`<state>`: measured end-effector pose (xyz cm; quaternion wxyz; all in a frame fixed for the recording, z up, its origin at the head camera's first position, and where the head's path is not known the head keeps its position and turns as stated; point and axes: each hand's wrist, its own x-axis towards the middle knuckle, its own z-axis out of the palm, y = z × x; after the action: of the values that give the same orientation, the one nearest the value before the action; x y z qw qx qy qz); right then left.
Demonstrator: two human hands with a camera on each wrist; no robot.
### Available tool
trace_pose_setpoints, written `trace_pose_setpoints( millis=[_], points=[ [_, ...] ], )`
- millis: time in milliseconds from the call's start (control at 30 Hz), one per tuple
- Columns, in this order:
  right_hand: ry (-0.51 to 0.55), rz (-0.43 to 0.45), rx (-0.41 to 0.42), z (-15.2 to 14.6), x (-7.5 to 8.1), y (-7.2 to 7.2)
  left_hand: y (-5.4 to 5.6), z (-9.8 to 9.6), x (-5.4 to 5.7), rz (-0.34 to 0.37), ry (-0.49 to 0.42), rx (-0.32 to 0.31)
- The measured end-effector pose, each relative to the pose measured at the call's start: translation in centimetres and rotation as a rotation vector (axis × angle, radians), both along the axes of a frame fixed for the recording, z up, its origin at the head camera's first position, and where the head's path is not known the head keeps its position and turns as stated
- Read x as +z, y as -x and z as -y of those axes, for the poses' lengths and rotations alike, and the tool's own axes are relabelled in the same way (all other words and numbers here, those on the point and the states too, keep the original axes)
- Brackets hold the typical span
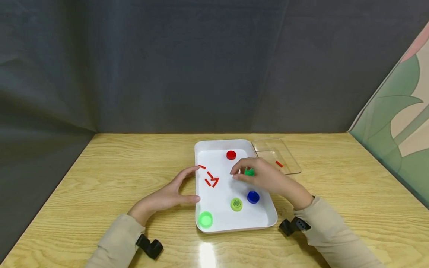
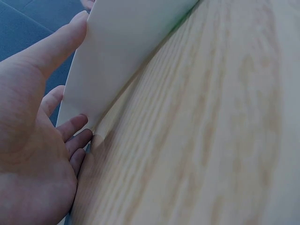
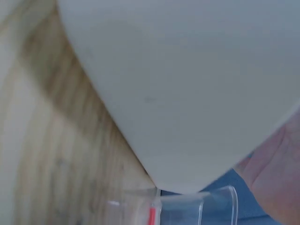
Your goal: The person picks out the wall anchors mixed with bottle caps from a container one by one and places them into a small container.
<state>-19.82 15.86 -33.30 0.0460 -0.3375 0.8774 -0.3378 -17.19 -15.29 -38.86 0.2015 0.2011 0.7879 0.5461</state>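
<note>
My left hand [image 1: 167, 194] rests its fingertips and thumb against the left wall of a white tray [image 1: 222, 227], fingers spread; the left wrist view shows them at the tray's outer side. Above the tray's right half is my right hand [image 1: 263, 175], fingers bent and thumb near the fingertips, with nothing visible between them. A dark green cap [image 1: 249, 172] lies partly hidden below that hand. Several small red sticks [image 1: 210, 175] lie loose at the tray's left. Also in the tray are a red cap [image 1: 231, 155], a blue cap [image 1: 253, 197], a yellow-green cap [image 1: 236, 204] and a bright green cap [image 1: 205, 220].
A clear plastic box [image 1: 295, 163] stands against the tray's right side, with a red stick [image 1: 279, 164] in it. The wooden table [image 1: 134, 160] ends at a dark curtain [image 1: 201, 74]. A patterned panel [image 1: 402, 111] borders the right side.
</note>
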Motion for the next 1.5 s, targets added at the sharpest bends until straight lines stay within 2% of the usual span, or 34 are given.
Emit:
trace_pose_setpoints(
  millis=[200, 467, 767, 1067, 1267, 1500],
  points=[
    [0.007, 0.048, 0.027, 0.6, -0.2, -0.2, 0.0, -0.3, 0.0, -0.003, -0.003, 0.000],
    [-0.075, 0.080, 0.071, 2.2, -0.5, 0.2, -0.1, -0.2, 0.0, 0.000, 0.004, 0.005],
    [-0.079, 0.065, 0.105, 3.6, -1.4, 0.7, 0.0, 0.0, -0.1, -0.008, 0.000, 0.000],
    [-0.100, 0.080, 0.025, 4.4, -2.7, 1.3, -0.1, 0.0, -0.1, -0.014, -0.003, -0.005],
    [-0.105, 0.084, 0.012, 4.9, -2.8, 1.4, -0.1, 0.0, -0.1, -0.019, -0.001, -0.006],
    [-0.188, 0.046, -0.019, 5.5, -2.8, 1.4, -0.1, 0.1, -0.1, -0.010, -0.007, -0.004]
  ],
)
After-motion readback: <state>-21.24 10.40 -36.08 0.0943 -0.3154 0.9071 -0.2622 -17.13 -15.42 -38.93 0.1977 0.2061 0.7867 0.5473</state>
